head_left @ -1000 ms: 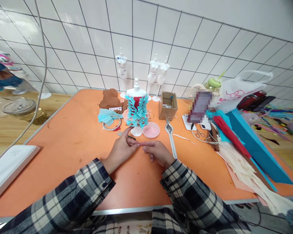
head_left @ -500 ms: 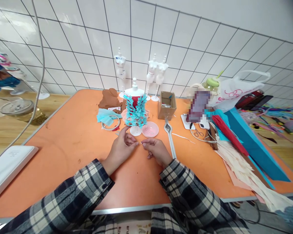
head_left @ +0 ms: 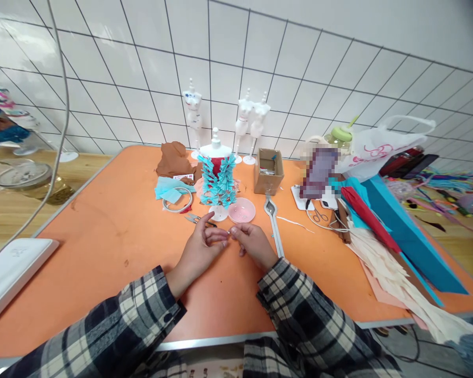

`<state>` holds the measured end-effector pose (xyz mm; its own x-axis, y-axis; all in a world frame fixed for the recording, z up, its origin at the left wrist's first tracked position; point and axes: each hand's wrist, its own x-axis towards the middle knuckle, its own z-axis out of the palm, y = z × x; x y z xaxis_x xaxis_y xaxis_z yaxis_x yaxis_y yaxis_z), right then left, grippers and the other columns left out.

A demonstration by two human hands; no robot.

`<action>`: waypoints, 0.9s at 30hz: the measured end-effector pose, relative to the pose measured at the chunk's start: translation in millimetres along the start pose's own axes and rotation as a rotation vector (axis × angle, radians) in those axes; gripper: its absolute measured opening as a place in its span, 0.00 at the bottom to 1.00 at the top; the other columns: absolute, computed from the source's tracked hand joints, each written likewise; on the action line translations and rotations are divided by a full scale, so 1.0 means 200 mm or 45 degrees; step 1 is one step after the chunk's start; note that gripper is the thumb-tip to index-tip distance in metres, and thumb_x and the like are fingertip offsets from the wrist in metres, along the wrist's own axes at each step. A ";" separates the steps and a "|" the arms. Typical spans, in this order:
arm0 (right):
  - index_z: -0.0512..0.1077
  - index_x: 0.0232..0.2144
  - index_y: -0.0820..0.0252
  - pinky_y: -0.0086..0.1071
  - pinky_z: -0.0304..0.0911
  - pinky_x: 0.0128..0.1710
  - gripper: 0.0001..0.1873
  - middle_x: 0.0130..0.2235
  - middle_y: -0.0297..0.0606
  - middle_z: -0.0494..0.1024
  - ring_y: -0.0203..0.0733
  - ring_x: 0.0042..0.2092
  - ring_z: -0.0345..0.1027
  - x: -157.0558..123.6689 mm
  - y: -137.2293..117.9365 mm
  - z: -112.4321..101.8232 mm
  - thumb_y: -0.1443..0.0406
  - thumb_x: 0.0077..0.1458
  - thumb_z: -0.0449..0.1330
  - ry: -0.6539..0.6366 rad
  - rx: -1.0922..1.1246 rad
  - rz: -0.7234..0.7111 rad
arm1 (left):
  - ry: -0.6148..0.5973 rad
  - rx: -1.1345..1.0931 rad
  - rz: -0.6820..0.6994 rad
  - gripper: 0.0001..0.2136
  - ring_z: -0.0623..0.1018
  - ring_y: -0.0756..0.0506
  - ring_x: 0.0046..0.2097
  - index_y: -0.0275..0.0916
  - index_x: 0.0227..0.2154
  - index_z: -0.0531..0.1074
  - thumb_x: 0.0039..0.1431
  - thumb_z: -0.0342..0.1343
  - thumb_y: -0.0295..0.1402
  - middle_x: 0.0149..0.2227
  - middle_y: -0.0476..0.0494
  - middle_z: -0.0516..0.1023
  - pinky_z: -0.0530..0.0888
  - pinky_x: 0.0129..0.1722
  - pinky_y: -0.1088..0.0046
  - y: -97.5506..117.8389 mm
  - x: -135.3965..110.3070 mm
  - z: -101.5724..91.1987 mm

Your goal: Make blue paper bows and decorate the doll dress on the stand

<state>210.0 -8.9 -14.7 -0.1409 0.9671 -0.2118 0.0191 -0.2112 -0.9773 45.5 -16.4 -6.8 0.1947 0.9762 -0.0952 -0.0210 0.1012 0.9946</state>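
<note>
Left hand [head_left: 197,251] closer to right hand [head_left: 256,244] | right fingers pinching speck [head_left: 228,232], left parted | pink dish [head_left: 236,205]: bits [head_left: 243,216]

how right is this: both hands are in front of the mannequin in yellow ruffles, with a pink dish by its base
Not quite: the ruffles are turquoise, not yellow, as the head view shows. The left hand and right hand are in front of the mannequin, with a pink dish by its base.

Head-worn view, forward and down over the table [head_left: 102,257]
</note>
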 end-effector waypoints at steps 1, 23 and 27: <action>0.73 0.33 0.62 0.23 0.59 0.14 0.17 0.29 0.30 0.69 0.25 0.19 0.54 0.00 0.00 0.00 0.54 0.51 0.59 0.002 0.033 0.011 | 0.026 0.099 0.066 0.37 0.80 0.45 0.40 0.38 0.60 0.51 0.48 0.62 0.32 0.36 0.45 0.78 0.74 0.46 0.63 0.00 0.01 -0.01; 0.71 0.34 0.59 0.23 0.61 0.13 0.12 0.28 0.31 0.67 0.31 0.23 0.58 -0.01 -0.01 0.01 0.58 0.51 0.59 0.198 -0.223 -0.074 | 0.074 0.586 0.254 0.28 0.82 0.43 0.40 0.42 0.59 0.58 0.55 0.59 0.35 0.36 0.45 0.83 0.77 0.43 0.66 0.07 0.02 -0.07; 0.74 0.38 0.60 0.24 0.63 0.15 0.13 0.31 0.34 0.71 0.30 0.23 0.59 -0.02 -0.01 0.02 0.60 0.51 0.59 0.058 -0.206 -0.081 | 0.051 0.563 0.250 0.27 0.82 0.44 0.40 0.43 0.59 0.59 0.57 0.58 0.35 0.37 0.46 0.84 0.77 0.43 0.67 0.07 0.01 -0.06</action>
<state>206.4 -13.2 -12.1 -0.1017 0.9840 -0.1460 0.1712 -0.1273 -0.9770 34.2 -11.0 5.5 0.1905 0.9762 0.1033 0.3672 -0.1684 0.9148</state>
